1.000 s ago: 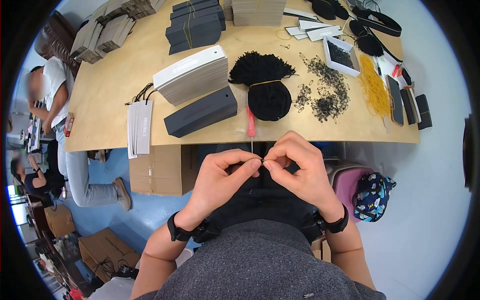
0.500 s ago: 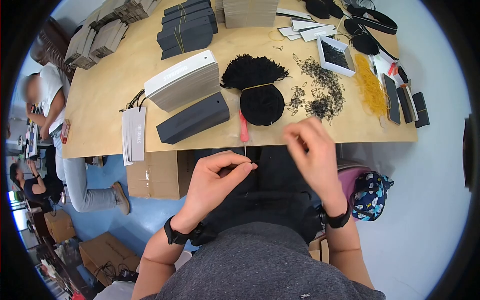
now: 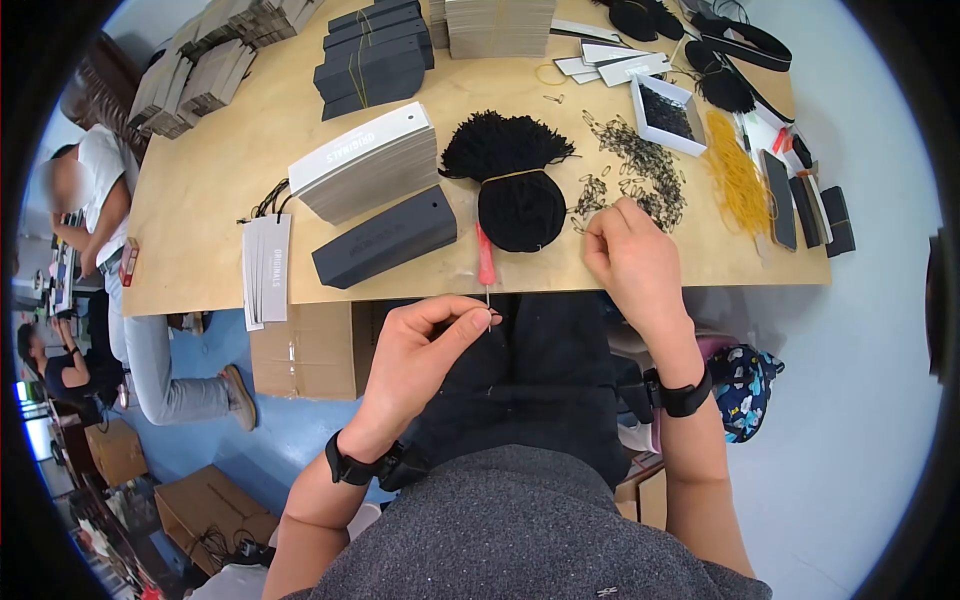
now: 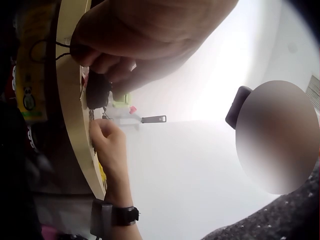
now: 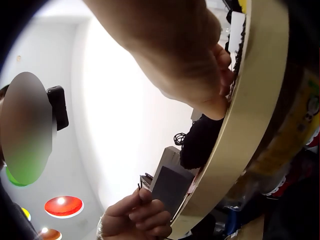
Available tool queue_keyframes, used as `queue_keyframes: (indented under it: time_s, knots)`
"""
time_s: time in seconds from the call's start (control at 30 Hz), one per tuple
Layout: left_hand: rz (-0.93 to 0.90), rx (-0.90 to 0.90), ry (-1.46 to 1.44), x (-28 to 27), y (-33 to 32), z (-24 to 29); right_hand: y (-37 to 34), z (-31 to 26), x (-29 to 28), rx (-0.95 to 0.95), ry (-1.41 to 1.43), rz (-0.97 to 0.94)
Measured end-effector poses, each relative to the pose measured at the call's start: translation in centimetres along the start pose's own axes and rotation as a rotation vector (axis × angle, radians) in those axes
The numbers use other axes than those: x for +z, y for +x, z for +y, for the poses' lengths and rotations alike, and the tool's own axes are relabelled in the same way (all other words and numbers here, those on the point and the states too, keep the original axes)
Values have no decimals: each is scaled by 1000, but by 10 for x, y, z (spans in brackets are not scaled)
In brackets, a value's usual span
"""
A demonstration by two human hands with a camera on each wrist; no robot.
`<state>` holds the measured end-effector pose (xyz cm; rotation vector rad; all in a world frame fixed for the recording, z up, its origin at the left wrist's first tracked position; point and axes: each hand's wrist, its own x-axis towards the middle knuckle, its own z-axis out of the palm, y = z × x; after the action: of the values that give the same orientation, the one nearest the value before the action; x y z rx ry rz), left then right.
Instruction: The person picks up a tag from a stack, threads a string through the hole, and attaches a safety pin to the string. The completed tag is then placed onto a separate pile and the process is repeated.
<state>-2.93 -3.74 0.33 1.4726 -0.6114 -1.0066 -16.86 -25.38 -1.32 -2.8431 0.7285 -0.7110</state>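
Observation:
My left hand (image 3: 425, 345) is just off the table's front edge. Its thumb and index finger pinch a thin black cord (image 4: 62, 45), whose loop sticks out past the fingertips in the left wrist view. Close above those fingers, a red-handled tool (image 3: 486, 262) with a thin metal shaft pokes over the edge. My right hand (image 3: 637, 262) rests at the near side of a pile of small dark safety pins (image 3: 650, 165), fingers bent down to the tabletop. Its fingertips are hidden, so I cannot tell whether they grip a pin. A banded bundle of black cords (image 3: 520, 210) lies between the hands.
Left of the bundle are a stack of white tags (image 3: 365, 160) and a dark tag stack (image 3: 385, 240). Grey tags with cords (image 3: 265, 270) overhang the front edge. Rightward are a white box of pins (image 3: 668, 115), yellow rubber bands (image 3: 738, 175) and a phone (image 3: 779, 200).
Both hands were together at the cord in front of the table. The right hand has left it and moved up and right to the pin pile; the left still pinches the cord.

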Motion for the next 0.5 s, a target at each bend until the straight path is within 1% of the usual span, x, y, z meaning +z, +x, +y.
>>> queue_keyframes:
  time_s: [0.07, 0.13, 0.2, 0.23, 0.3, 0.43, 0.5]
  knots:
    - [14, 14, -25, 1, 1, 1, 1, 2, 1, -2, -14, -18]
    - [20, -39, -26, 0, 1, 3, 2, 0, -1, -10, -27, -38]
    - [31, -20, -48, 1, 1, 0, 1, -4, -5, 28, 68, -33]
    - [35, -3, -68, 1, 0, -1, 0, -4, -5, 25, 69, -34]
    - [41, -6, -65, 1, 0, -2, -1, -3, -6, -5, 39, -73]
    - [38, -7, -32, 0, 0, -2, 0, -5, -3, 6, -28, -54]
    - [41, -6, -38, 0, 1, -2, 1, -10, -8, 62, 62, -41]
